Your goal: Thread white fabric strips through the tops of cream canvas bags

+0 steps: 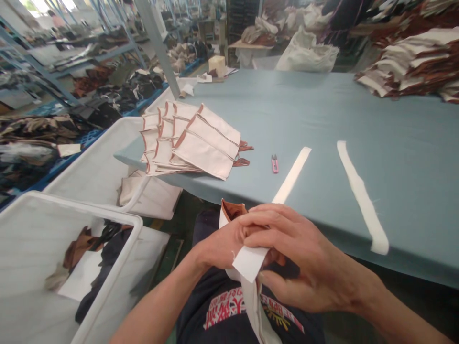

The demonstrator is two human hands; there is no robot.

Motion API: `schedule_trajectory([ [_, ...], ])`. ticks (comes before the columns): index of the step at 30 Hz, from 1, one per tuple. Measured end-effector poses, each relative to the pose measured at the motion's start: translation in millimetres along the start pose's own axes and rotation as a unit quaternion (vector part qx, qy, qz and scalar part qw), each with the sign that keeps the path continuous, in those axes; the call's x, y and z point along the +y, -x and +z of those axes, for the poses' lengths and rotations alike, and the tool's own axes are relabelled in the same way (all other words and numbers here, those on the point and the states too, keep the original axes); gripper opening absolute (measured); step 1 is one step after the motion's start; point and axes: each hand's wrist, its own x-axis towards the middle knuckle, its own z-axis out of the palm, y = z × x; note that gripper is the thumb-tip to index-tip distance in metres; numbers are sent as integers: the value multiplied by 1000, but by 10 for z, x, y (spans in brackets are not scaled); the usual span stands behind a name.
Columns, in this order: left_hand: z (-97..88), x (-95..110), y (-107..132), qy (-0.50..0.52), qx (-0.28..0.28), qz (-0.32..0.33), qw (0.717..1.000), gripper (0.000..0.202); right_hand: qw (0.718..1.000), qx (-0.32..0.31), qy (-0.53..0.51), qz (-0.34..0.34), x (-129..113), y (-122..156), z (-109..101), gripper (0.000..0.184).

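Over my lap, my left hand [224, 243] is wrapped round a cream fabric pouch [253, 301] with a brown lining. Its brown open end shows above the hand, and its lower part hangs down. My right hand [304, 258] crosses over the left one, its fingers closed on a flat white strip end [251, 263] lying across the pouch. Most left fingertips are hidden behind the right hand. A cream strip [292, 174] runs from the table edge toward my hands; whether it joins the white end is hidden.
Stacked cream pouches [208, 141] with brown edges lie on the blue-green table [304, 110]. Pink thread snips [275, 164] and another cream strip [362, 196] lie nearby. White bins [138, 224] stand at left. A fabric pile [412, 62] and a white sack [306, 52] sit at the far side.
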Motion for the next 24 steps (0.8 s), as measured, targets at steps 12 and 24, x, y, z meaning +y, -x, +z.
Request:
schedule_trajectory([
  [12,70,37,-44,-98,53,7,994,23,943,171,-162,234,-160,38,354,18],
  [24,187,-345,541,-71,349,33,934,50,800,304,-316,410,222,255,652,29],
])
